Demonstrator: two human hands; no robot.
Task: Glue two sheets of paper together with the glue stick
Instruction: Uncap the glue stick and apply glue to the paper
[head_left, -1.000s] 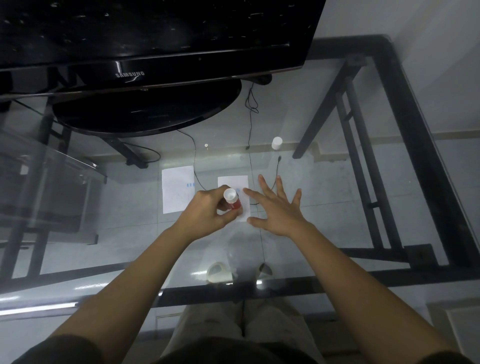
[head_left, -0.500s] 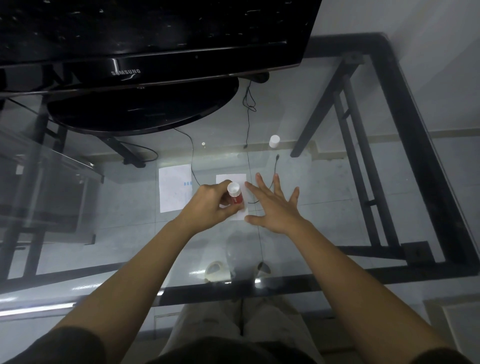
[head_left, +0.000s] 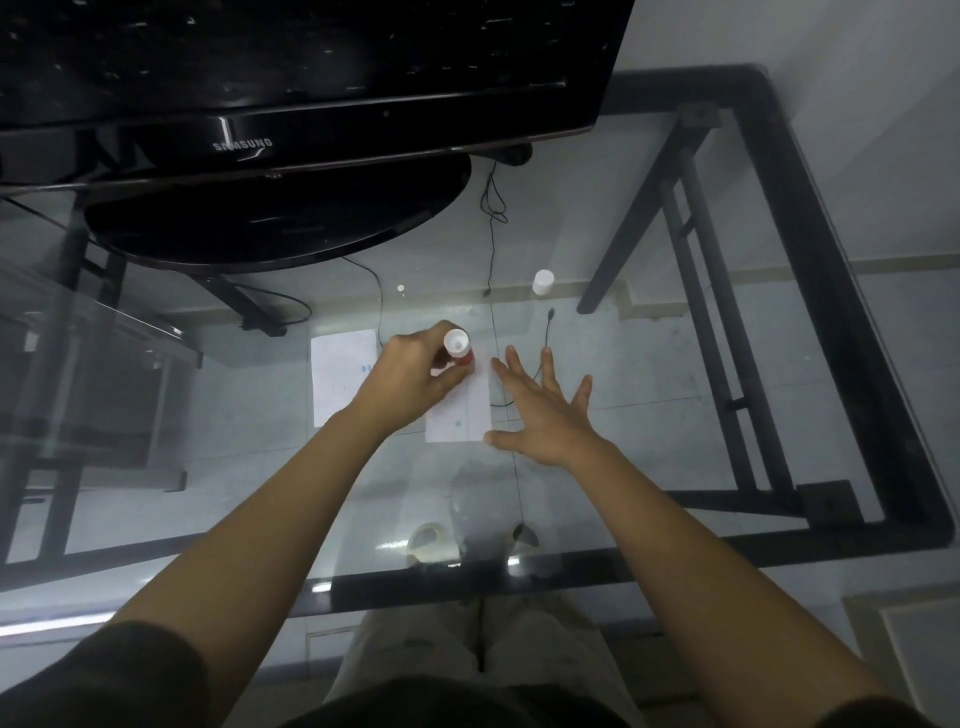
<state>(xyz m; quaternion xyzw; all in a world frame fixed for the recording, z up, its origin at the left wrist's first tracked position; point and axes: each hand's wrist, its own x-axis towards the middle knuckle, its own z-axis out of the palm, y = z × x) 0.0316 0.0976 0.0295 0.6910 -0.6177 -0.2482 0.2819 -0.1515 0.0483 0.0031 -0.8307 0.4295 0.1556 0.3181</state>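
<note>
Two white paper sheets lie side by side on the glass table: one (head_left: 340, 379) at the left and one (head_left: 462, 415) at the middle. My left hand (head_left: 410, 376) grips a red glue stick (head_left: 458, 349) with a white end, held over the far end of the middle sheet. My right hand (head_left: 545, 410) rests flat with fingers spread just right of that sheet, its thumb at the sheet's near right corner. The white cap (head_left: 543, 282) stands alone farther back on the glass.
A black monitor (head_left: 291, 78) on an oval base (head_left: 280, 218) fills the far left. Thin cables (head_left: 491, 249) run across the glass table (head_left: 675, 415). The table's black frame (head_left: 831, 312) runs along the right and near edges. My legs show below.
My left hand has carried the glue stick away from me along the middle sheet, uncovering its near part. My right hand stays spread beside the sheet.
</note>
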